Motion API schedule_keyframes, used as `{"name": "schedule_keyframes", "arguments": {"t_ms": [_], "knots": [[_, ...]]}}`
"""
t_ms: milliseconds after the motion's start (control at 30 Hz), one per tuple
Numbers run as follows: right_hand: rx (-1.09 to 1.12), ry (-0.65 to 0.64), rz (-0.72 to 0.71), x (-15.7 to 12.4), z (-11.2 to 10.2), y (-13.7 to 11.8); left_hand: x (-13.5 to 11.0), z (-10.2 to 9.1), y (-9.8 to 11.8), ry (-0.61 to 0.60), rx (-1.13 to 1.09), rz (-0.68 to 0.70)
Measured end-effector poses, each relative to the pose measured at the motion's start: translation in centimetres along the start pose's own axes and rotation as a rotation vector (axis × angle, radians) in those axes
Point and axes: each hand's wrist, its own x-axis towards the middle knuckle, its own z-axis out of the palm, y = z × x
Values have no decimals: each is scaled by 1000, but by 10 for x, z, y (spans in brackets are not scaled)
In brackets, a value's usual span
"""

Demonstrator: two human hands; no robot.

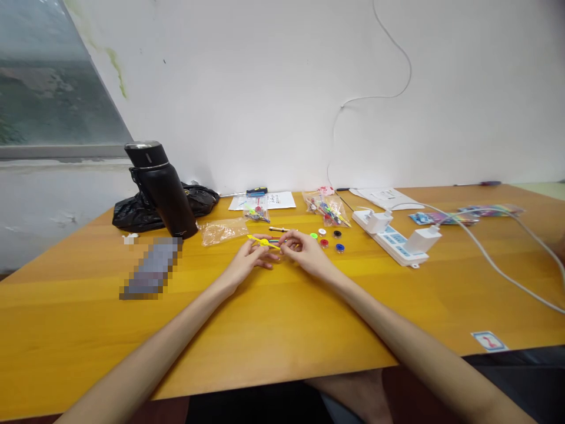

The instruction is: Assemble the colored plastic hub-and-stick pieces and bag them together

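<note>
Between my hands is a thin yellow piece (265,242) with a pointed left end and a round part at its middle. My left hand (248,259) grips it near the round part, with the thumb bent over it and other fingers underneath. At its right end, the fingertips of my right hand (304,250) are pinched together on it. Thin coloured sticks lie just behind the hands, partly hidden. A white and black stick (283,229) rests farther back. Small round pieces sit right of my right hand, among them a red one (324,242) and a blue one (339,248).
A black bottle (165,191) stands at left before a black plastic bag (128,215), with a blurred-out flat object (152,268) nearby. Clear bags of parts (329,207), a screwdriver (256,192) and papers lie at the back. A white power strip (399,244) with cables occupies the right.
</note>
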Motion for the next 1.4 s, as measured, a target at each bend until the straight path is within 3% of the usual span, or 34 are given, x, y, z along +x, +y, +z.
{"name": "schedule_keyframes", "arguments": {"t_ms": [1067, 1400], "knots": [[-17, -63, 4, -6, 3, -14, -1, 0, 3, -28, 143, 130], [-17, -117, -1, -7, 5, -12, 1, 0, 2, 12, 77, 98]]}}
